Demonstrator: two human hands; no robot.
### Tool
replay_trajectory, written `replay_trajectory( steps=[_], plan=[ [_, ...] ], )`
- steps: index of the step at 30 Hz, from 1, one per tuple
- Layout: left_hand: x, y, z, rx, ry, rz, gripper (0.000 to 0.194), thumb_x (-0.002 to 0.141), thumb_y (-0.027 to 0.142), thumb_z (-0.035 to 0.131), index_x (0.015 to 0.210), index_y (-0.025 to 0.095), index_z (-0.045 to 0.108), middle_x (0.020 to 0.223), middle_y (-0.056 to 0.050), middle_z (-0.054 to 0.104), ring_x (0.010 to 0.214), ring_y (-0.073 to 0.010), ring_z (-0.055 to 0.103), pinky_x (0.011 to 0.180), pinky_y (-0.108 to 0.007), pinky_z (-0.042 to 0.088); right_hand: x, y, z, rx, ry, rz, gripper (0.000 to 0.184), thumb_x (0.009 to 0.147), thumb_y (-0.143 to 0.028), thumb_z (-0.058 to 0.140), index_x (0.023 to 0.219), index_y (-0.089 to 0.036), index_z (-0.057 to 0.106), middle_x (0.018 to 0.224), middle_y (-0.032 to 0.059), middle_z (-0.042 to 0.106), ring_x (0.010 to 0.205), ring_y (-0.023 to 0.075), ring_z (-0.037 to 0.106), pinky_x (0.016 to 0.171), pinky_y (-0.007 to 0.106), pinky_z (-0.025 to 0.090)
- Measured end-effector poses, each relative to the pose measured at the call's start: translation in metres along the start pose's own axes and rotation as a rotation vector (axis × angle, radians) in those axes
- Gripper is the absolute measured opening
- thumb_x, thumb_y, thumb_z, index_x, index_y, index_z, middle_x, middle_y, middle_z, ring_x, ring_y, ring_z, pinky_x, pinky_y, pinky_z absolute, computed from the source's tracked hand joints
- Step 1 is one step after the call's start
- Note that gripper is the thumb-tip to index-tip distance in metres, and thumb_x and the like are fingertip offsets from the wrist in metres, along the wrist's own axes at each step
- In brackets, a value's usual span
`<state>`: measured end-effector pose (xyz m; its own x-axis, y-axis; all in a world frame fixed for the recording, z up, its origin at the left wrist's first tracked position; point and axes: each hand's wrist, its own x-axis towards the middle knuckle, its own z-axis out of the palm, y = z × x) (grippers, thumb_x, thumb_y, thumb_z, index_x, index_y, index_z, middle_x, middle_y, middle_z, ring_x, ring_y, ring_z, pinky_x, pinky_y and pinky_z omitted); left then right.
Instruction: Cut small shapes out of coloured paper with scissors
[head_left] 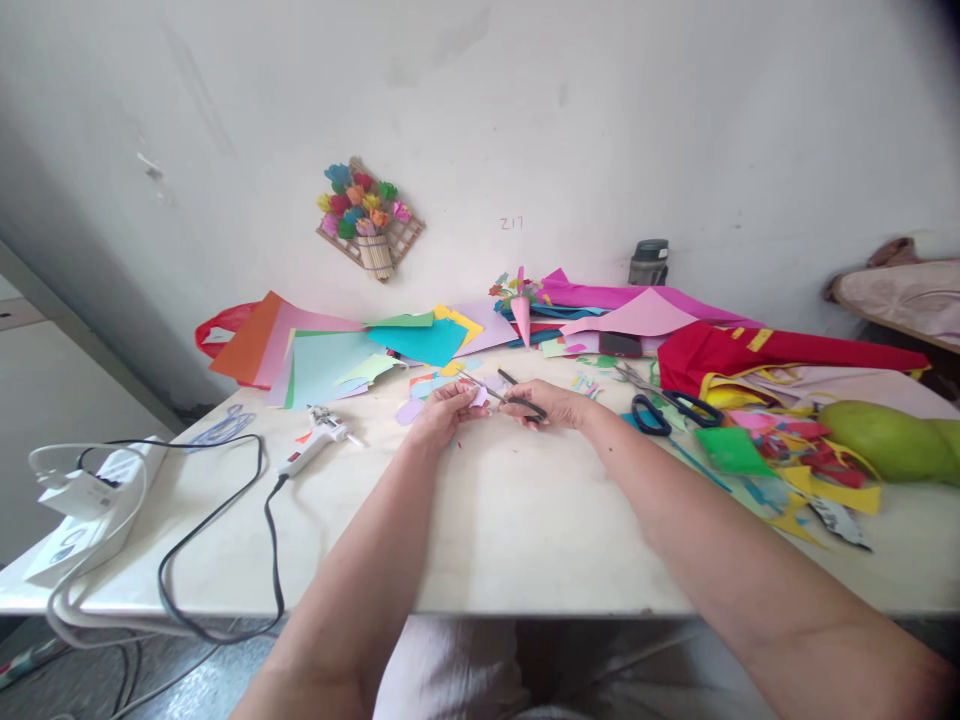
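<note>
My left hand point(448, 408) pinches a small piece of lilac paper point(480, 396) above the middle of the table. From the right, my right hand point(551, 403) grips a pair of small scissors point(526, 406) by the dark handles. The scissor blades point left and lie close to the lilac piece; whether they touch it I cannot tell. Beside my left hand lies a round lilac paper piece point(409, 411). Small coloured scraps point(589, 384) are strewn behind my right hand.
A glue gun point(315, 446) lies left, its black cord trailing to a power strip point(97, 510). Coloured paper sheets point(322, 360) spread along the back. Larger scissors point(667, 405), yellow scraps point(836, 492) and red cloth point(750, 352) occupy the right. A pink paper cone with flowers point(523, 318) stands behind.
</note>
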<state>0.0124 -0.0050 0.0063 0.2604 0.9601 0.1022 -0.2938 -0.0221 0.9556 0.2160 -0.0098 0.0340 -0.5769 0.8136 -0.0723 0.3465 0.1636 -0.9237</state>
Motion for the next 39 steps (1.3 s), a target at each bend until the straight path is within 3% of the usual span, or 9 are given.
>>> replay_trajectory(
  steps=[15,28,39],
  plan=[
    [0.0,-0.0011,0.0016,-0.045,-0.001,0.021,0.025,0.06,0.028,0.077,0.071,0.015,0.059,0.071,-0.002,0.066,0.067,-0.0139,0.065,0.073,-0.029,0.054,-0.0024,-0.0071,0.0037,0.018,0.033,0.015,0.018,0.078,-0.029,0.058,0.08,-0.012,0.056,0.047,-0.0053,0.047,0.034,0.004,0.04,0.031,0.014,0.027],
    [-0.0026,0.0011,0.0052,-0.031,0.007,-0.003,0.03,0.057,0.031,0.078,0.07,0.015,0.057,0.067,-0.002,0.066,0.063,-0.0169,0.065,0.073,-0.036,0.053,-0.0024,-0.0088,0.0048,0.03,0.048,0.041,0.018,0.076,-0.03,0.06,0.076,-0.013,0.054,0.045,-0.006,0.046,0.033,0.004,0.039,0.032,0.015,0.028],
    [-0.0035,0.0018,0.0063,-0.038,0.01,0.009,0.026,0.058,0.03,0.078,0.068,0.014,0.059,0.065,-0.002,0.066,0.059,-0.0153,0.064,0.071,-0.033,0.052,-0.0024,-0.0095,0.0051,0.025,0.05,0.046,0.016,0.077,-0.029,0.059,0.078,-0.013,0.055,0.046,-0.0061,0.045,0.033,0.004,0.038,0.032,0.015,0.027]
  ],
)
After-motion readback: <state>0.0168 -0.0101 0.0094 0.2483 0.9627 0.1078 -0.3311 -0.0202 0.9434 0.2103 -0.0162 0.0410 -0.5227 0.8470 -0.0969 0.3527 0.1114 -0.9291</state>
